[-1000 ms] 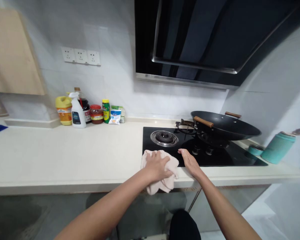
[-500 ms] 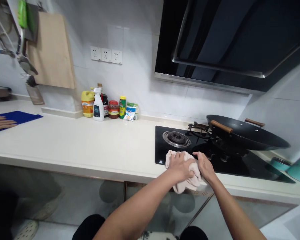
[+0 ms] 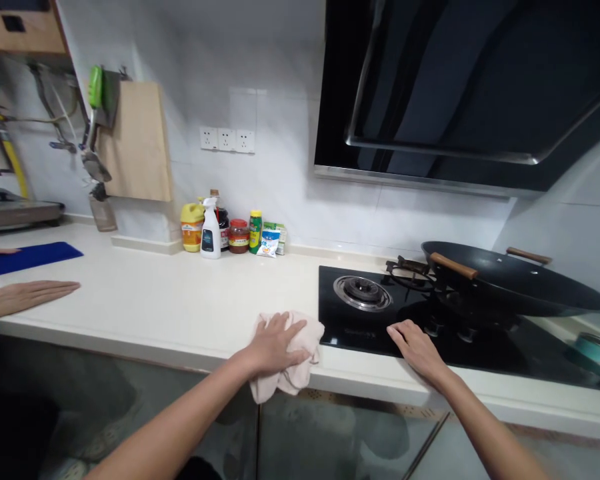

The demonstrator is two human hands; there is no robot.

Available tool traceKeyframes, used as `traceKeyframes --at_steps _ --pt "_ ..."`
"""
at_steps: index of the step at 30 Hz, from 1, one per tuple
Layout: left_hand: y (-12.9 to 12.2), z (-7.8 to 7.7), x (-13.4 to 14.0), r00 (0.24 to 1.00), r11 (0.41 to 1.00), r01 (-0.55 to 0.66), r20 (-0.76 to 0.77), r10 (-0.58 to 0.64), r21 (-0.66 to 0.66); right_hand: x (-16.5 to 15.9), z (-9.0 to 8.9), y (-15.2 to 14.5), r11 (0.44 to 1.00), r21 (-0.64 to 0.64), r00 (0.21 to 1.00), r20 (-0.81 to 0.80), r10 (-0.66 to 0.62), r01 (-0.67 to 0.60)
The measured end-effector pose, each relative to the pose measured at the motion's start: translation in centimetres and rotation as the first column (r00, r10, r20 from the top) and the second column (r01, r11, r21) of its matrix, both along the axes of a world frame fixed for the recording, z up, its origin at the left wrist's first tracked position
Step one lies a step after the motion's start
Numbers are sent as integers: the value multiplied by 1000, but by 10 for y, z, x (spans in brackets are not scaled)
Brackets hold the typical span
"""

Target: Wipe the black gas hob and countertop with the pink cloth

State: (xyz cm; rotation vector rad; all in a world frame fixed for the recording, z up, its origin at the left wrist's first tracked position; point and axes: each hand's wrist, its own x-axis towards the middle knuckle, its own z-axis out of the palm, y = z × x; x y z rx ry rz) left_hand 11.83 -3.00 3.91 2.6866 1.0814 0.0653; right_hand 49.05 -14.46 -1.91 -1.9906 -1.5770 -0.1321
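Under my left hand [image 3: 276,347] is a pale pink cloth [image 3: 300,333], pressed and gripped against the counter just left of the stove. Part of the cloth hangs over the counter's front edge. My right hand [image 3: 420,350] rests at the front edge of the black glass gas stove [image 3: 370,337], thumb apart from the fingers, with nothing in it. A round burner [image 3: 363,293] lies beyond and between my hands. On the stove's right side sits a large black wok [image 3: 510,277] with wooden handles.
At the far left, another person's hand [image 3: 35,293] lies flat on the counter [image 3: 145,300], near a blue cloth [image 3: 35,259]. A spray bottle [image 3: 211,233], jars and packets stand along the wall. A range hood [image 3: 455,93] overhangs the stove.
My left hand has slid the cloth left, off the stove's corner onto the counter. My right hand stays by the stove's front edge. The other person's hand now lies flat on the counter.
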Motion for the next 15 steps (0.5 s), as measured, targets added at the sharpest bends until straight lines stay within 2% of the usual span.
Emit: traceKeyframes --at_steps 3,8,11,15 --pt "-6 -3 25 1000 1000 -12 14 12 -16 -4 23 20 998 57 996 -94 -10 16" --pt "-6 -15 67 991 998 -60 119 56 32 -23 59 83 936 351 993 -119 13 30" --pt "5 -20 77 986 995 -82 147 74 53 -32 64 120 917 391 987 -158 -16 77" --pt "32 -21 94 982 988 -124 152 109 94 -39 53 145 920 391 997 -80 -12 42"
